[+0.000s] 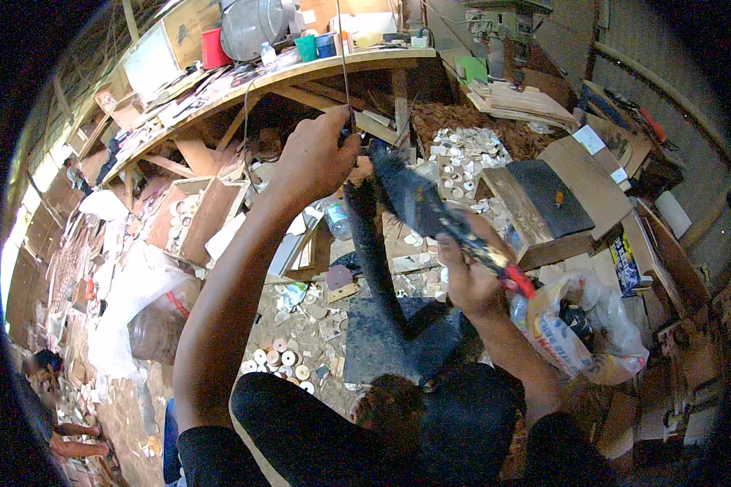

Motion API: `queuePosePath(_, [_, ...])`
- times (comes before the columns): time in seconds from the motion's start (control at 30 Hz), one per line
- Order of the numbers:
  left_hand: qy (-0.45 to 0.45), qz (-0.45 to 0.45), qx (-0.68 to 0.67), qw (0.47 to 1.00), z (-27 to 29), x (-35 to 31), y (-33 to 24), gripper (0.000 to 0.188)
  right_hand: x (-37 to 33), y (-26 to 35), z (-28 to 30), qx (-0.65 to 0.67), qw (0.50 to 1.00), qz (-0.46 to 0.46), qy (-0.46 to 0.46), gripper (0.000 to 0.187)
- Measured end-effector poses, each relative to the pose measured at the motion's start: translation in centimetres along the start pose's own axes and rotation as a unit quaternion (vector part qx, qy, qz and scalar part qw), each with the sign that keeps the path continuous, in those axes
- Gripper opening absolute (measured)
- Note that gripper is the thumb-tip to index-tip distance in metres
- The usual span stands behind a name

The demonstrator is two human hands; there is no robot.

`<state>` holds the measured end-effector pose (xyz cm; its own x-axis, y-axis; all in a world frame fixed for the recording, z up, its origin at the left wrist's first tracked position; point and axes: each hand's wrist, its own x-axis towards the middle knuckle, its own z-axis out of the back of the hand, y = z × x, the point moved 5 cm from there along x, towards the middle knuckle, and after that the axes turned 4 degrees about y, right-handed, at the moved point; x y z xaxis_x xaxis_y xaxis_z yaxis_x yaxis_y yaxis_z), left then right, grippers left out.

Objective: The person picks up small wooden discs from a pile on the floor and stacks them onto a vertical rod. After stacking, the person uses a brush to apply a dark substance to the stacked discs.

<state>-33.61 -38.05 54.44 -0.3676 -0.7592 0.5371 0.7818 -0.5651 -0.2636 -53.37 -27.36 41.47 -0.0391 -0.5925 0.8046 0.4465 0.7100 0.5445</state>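
Note:
My left hand [317, 158] is raised in front of me, fingers pinched together beside a thin dark rod or cable [343, 61] that runs upward. What it grips is mostly hidden. Just under its fingertips shows a small tan piece [362, 169], at the top of a black post [369, 243]. My right hand [473, 280] is closed around a long black brush-like tool [418, 199] with a red end [517, 281]. Motion blurs the tool, and its dark, bristly-looking far end is close to the post top and my left fingers.
A cluttered workbench [317, 73] curves across the back. On the right stand a wooden box with a black pad [554, 195] and a plastic bag [560, 333]. Pale discs [283, 357] and scraps litter the floor. Another person [73, 438] sits at far left.

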Motion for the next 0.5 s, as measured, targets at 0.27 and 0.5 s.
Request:
queuePosePath(0.27, [0.015, 0.004, 0.007, 1.000, -0.5, 0.3, -0.6, 0.022, -0.7, -1.1, -0.8, 0.115, 0.993, -0.001, -0.017, 0.029])
queuePosePath(0.5, [0.026, -0.001, -0.055, 0.998, -0.4, 0.3, -0.1, 0.025, -0.9, -2.7, -0.9, 0.093, 0.994, -0.048, -0.013, 0.029])
